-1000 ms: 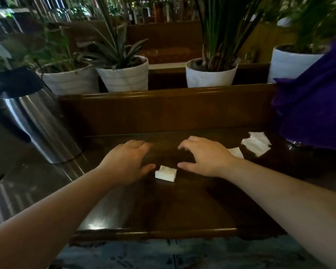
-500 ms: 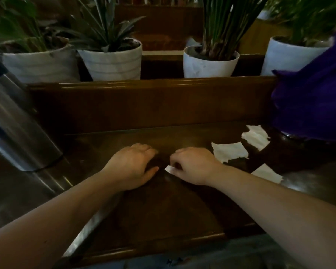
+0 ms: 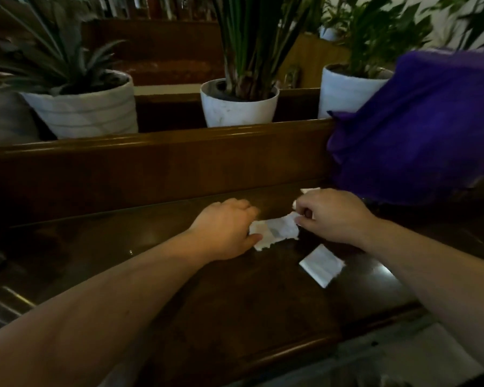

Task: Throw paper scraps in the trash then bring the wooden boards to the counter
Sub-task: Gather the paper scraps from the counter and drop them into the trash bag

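A white paper scrap (image 3: 275,230) lies between my hands on the dark wooden tabletop (image 3: 207,303). My left hand (image 3: 224,230) rests on the scrap's left end, fingers curled over it. My right hand (image 3: 330,215) pinches the scrap's right end between thumb and fingers. A second white scrap (image 3: 322,265) lies flat just below my right wrist. A sliver of another scrap (image 3: 308,190) shows behind my right hand, mostly hidden. No wooden boards or trash bin are visible.
A raised wooden ledge (image 3: 151,169) runs along the table's back, with white plant pots (image 3: 84,110) (image 3: 239,107) (image 3: 344,93) behind it. A purple cloth (image 3: 419,129) hangs over the ledge at the right. The table's front edge (image 3: 291,356) is near me.
Both hands moved right along the table. The right hand went from a small folded scrap to pinching a larger one, and the left hand now touches that scrap. The metal jug left the view.
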The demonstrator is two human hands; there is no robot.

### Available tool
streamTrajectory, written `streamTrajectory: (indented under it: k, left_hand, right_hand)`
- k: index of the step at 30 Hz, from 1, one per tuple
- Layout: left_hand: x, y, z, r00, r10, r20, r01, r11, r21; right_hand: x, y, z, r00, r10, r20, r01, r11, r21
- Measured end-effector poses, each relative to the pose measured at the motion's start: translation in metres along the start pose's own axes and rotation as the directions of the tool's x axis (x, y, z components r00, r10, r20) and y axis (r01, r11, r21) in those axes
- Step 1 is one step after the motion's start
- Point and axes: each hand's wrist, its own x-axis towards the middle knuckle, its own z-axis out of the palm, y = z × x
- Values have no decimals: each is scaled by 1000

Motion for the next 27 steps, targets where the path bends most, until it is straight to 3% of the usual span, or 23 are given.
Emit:
streamTrajectory:
  k: [6,12,16,21,27]
  left_hand:
    - [35,29,10,998,20,65,-23,998,51]
    - [41,37,20,961,-41,273,40,999,8]
    - [38,40,18,971,-69,230,81,996,-40]
    - [45,74,4,991,113,78,-103,987,-124]
    - [52,114,21,959,210,189,-201,977,-66]
  right_hand:
    - [-14,40,0,1000,12,-19,-11,999,37]
    - [-21,71,3,1000,8,21,-10,997,82]
    - [-23,83,6,1000,2,13,-4,995,96]
    - [-26,99,10,1000,3,0,-3,994,105]
    - [-29,111,10,1000,12,-5,-11,990,137]
